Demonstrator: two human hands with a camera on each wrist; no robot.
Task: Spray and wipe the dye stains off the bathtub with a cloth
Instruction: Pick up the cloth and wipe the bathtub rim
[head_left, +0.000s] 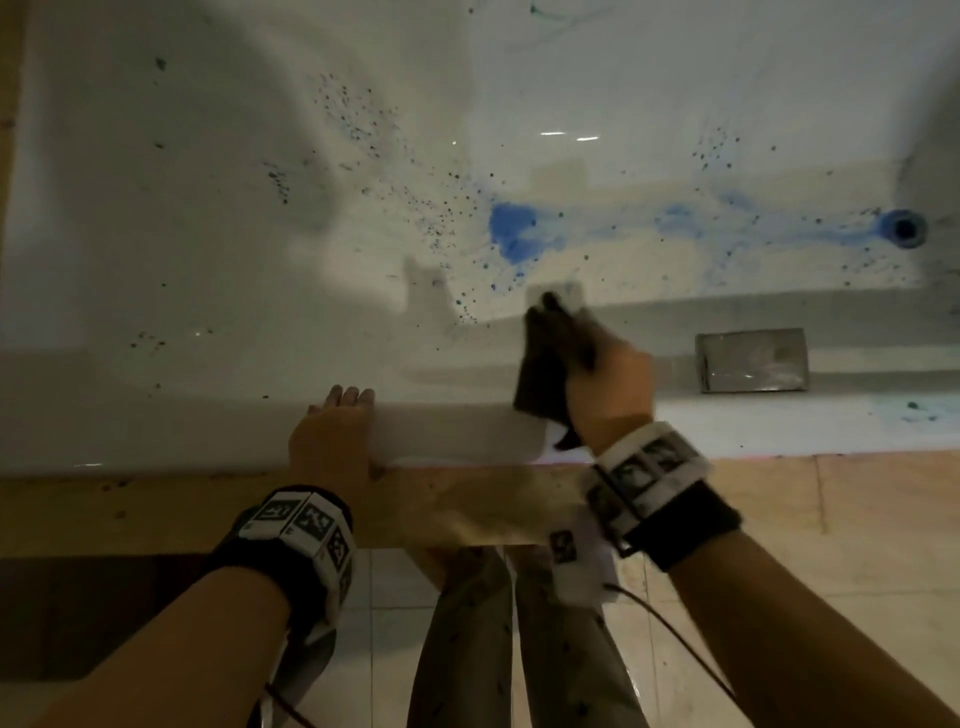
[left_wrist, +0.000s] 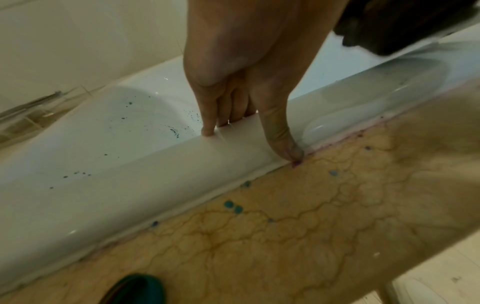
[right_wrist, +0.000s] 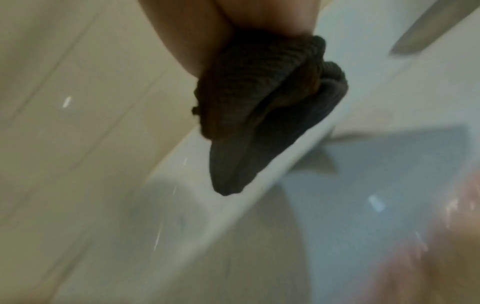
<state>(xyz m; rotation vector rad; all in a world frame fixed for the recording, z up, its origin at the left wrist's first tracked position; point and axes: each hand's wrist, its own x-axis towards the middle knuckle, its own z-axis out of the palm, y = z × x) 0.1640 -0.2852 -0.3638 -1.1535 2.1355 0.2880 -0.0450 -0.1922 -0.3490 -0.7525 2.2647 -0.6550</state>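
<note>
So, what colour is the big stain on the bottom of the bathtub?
Bright blue: the big stain streaks toward the drain. The head view shows it best.

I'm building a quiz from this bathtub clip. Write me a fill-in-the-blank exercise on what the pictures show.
1. The right hand grips a dark ____.
2. The left hand rests on the bathtub's near ____.
3. The largest dye stain on the tub floor is ____ in colour.
4. A trail of dye runs from that stain to the ____ at the tub's right end.

Missing words: cloth; rim; blue; drain
</note>
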